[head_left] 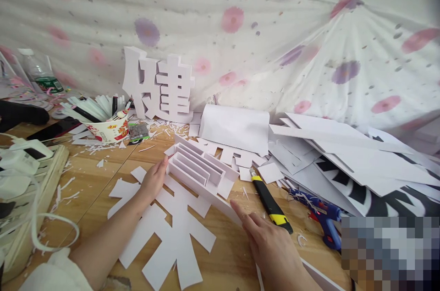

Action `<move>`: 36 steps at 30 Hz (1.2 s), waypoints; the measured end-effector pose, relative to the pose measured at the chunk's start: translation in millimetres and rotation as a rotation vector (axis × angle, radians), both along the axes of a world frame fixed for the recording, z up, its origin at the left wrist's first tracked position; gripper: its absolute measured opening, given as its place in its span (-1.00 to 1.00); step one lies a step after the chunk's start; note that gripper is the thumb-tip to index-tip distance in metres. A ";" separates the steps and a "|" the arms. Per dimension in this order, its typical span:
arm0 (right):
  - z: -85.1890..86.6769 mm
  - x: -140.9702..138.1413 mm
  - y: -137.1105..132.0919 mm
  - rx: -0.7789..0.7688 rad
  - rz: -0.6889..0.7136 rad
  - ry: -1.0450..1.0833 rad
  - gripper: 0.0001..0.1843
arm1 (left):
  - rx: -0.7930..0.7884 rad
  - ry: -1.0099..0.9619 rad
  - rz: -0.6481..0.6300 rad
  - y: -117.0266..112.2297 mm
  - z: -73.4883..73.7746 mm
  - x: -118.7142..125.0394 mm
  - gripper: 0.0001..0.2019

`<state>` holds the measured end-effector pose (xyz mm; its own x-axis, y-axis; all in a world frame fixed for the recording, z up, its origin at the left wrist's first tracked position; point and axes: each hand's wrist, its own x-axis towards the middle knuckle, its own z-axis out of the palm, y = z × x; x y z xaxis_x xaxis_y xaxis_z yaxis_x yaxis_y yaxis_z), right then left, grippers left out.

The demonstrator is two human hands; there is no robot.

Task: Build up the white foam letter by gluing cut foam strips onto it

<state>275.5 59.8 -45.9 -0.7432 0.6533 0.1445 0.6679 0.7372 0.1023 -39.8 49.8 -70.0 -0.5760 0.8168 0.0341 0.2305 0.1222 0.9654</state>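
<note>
A white foam-board letter part with thin upright walls lies over a flat cut-out white character on the wooden table. My left hand is closed on its left end, thumb and fingers at the corner. Along its near side runs a long white board strip, which passes under my right hand and comes out at the lower right. My right hand has its index finger against the strip, the other fingers curled; its thumb is mostly hidden. Close to that hand lies a black and yellow utility knife.
A blue glue gun and stacked white boards lie right. Behind are a finished raised character and a curled white sheet. A paper bowl of pens, scraps, and a power strip with chargers and cables occupy the left.
</note>
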 end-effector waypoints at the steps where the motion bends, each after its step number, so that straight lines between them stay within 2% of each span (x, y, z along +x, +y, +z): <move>1: -0.7 0.0 -0.2 0.000 0.001 0.001 -0.23 | -0.004 0.011 0.005 -0.3 0.4 0.2 -0.39; 7: -1.8 -2.2 -2.4 0.004 -0.014 -0.005 -0.28 | -0.035 0.085 0.004 0.6 1.0 -1.2 -0.41; 14: 5.6 -14.5 -6.4 0.030 -0.081 -0.001 -0.44 | -0.051 0.202 0.004 1.8 2.1 -1.0 -0.46; 20: 19.5 -57.1 -3.1 -0.048 -0.133 0.077 -0.72 | -0.072 0.277 0.010 1.4 3.4 -0.1 -0.47; 26: 21.9 -104.0 2.1 -0.098 -0.127 0.005 -0.80 | -0.068 0.315 -0.002 1.6 5.4 0.8 -0.48; 30: 15.4 -115.3 2.9 -0.082 -0.160 -0.018 -0.84 | -0.096 0.330 0.003 1.5 5.7 1.9 -0.49; 36: 12.7 -125.2 3.0 -0.096 -0.302 0.013 -0.90 | -0.129 0.329 0.005 1.8 4.8 3.1 -0.49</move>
<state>150.2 62.8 -33.2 -0.5123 0.8551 0.0796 0.8587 0.5114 0.0322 -36.7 51.6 -65.2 -0.5555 0.8235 0.1156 0.5260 0.2403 0.8158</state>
